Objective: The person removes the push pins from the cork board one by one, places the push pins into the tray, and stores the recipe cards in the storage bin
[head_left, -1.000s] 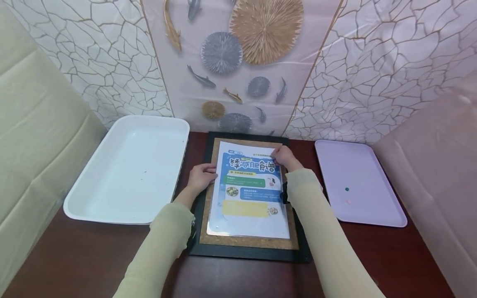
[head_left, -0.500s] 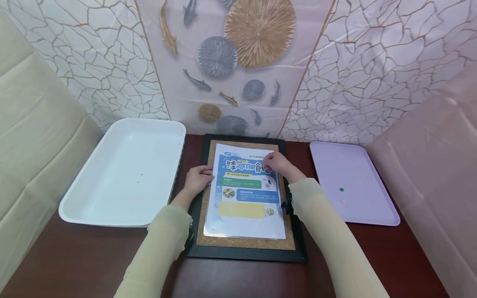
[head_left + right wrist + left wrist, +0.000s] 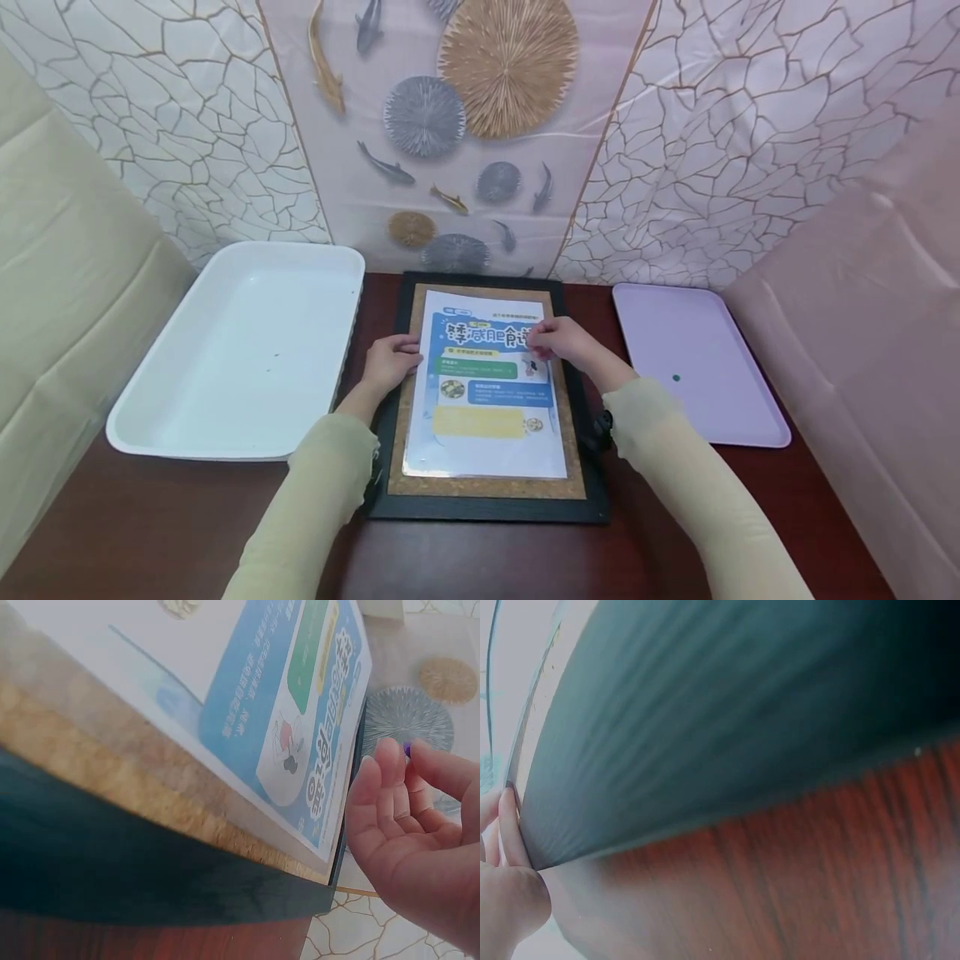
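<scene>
Right hand point(image 3: 561, 340) shifted outward over poster point(image 3: 483, 396), pinching small purple piece point(image 3: 407, 749); left hand point(image 3: 390, 364), fingers together, touched poster edge; steady pressure seemed best.

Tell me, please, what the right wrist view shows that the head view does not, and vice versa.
Only the right wrist view shows the small purple piece pinched between thumb and fingertip of the right hand.

Only the head view shows the left hand at the printed sheet's left edge, and the lilac tray with a green dot on it.

Both show the right hand, the sheet, the cork board and its black frame.
</scene>
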Demonstrator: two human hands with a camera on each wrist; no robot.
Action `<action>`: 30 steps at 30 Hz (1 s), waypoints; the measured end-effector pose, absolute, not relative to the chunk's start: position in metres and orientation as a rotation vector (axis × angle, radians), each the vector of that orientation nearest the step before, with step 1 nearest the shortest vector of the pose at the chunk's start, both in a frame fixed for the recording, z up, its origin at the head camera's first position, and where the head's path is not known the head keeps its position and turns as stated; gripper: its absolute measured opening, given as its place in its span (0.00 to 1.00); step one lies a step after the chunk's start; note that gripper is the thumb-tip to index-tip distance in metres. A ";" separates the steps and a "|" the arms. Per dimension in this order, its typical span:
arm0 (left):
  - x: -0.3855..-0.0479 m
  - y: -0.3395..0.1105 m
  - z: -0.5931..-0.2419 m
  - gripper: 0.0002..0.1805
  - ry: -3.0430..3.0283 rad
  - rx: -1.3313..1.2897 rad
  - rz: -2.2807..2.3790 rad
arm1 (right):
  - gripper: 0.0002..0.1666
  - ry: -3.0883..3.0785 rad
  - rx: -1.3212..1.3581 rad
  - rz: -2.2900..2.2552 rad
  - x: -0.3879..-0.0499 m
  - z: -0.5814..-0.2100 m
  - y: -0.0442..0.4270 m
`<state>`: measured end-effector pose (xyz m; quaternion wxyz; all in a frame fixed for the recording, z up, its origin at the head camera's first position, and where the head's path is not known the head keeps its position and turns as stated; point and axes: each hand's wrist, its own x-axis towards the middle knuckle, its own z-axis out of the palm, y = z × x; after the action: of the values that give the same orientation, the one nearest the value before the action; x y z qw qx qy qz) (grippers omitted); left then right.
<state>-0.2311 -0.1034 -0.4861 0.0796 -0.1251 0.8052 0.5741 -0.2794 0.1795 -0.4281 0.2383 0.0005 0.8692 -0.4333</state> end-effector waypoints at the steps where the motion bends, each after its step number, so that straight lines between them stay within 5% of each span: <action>1: -0.231 -0.103 -0.487 0.23 2.409 -0.374 1.719 | 0.13 2.372 0.001 -1.199 -0.277 -0.428 0.181; 20: -0.235 -0.103 -0.475 0.31 2.354 -0.334 1.621 | 0.14 2.268 -0.003 -1.416 -0.245 -0.416 0.203; 30: -0.234 -0.089 -0.454 0.23 2.420 -0.152 1.525 | 0.17 2.243 -0.009 -1.558 -0.235 -0.417 0.224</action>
<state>-0.2337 -0.0892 -0.4540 0.1383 -0.0527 0.8367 0.5273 -0.2345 0.2243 -0.4166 0.2038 -0.0032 0.8042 -0.5583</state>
